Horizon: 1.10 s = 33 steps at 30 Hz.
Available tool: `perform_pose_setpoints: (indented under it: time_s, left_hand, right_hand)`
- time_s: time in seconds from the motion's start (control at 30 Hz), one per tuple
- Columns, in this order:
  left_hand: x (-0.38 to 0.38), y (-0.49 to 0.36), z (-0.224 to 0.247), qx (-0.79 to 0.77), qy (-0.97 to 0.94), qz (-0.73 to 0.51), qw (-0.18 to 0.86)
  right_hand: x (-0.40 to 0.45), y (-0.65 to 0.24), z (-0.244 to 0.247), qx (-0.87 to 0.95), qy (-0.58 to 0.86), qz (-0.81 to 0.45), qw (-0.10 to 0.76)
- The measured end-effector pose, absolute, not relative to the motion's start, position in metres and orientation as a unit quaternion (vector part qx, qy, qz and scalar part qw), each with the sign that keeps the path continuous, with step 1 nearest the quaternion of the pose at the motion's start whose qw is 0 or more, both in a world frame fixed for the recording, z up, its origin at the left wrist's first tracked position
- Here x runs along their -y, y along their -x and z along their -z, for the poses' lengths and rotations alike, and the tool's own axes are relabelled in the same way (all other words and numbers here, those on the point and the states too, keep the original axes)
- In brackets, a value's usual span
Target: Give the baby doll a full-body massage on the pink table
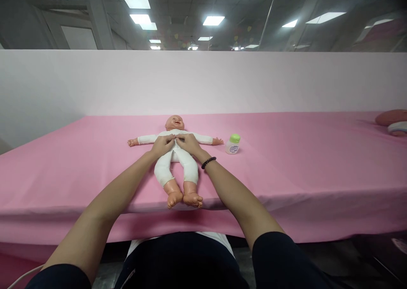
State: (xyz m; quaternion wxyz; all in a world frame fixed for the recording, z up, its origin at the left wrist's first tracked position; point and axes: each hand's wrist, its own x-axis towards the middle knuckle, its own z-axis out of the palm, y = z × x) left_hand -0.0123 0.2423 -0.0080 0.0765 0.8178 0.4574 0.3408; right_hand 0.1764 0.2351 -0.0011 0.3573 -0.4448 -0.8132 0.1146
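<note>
A baby doll (190,166) with a white cloth body lies on its back on the pink-covered table (286,162), arms spread and feet near the front edge. My left hand (163,145) rests on the left side of its torso, fingers laid over the cloth. On the right side of the torso lies my right hand (188,143), its fingers also flat. The fingertips of both hands come close together at the middle of the doll's chest. Just right of the doll's hand stands a small clear bottle (232,147) with a green cap.
At the far right edge of the table lies a brownish-pink object (391,118) with a pale band, cut off by the frame. A white wall panel (222,81) runs behind the table, with glass above it. A thin cable (25,275) shows at the bottom left.
</note>
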Motion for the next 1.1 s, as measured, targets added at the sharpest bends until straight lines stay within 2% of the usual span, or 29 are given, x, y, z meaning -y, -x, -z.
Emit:
perform_pose_setpoints:
  time_s: [0.17,0.37,0.77,0.9,1.1]
  left_hand:
    - [-0.253,0.013,0.013,-0.437,-0.844,-0.295,0.102]
    - [-0.260,0.014,0.018,-0.493,-0.824,-0.256,0.113]
    - [-0.262,0.020,0.015,-0.616,-0.747,-0.223,0.112]
    - [-0.261,0.036,0.013,-0.629,-0.747,-0.195,0.093]
    - [-0.263,0.081,0.012,-0.665,-0.729,-0.162,0.012]
  right_hand:
    - [-0.248,-0.178,0.009,0.833,0.433,-0.155,0.308]
    - [-0.259,-0.177,0.013,0.815,0.494,-0.189,0.239]
    - [-0.250,-0.186,0.008,0.732,0.623,-0.152,0.231]
    - [-0.252,-0.202,0.004,0.723,0.644,-0.132,0.211]
    - [-0.259,-0.245,-0.005,0.694,0.696,-0.106,0.150]
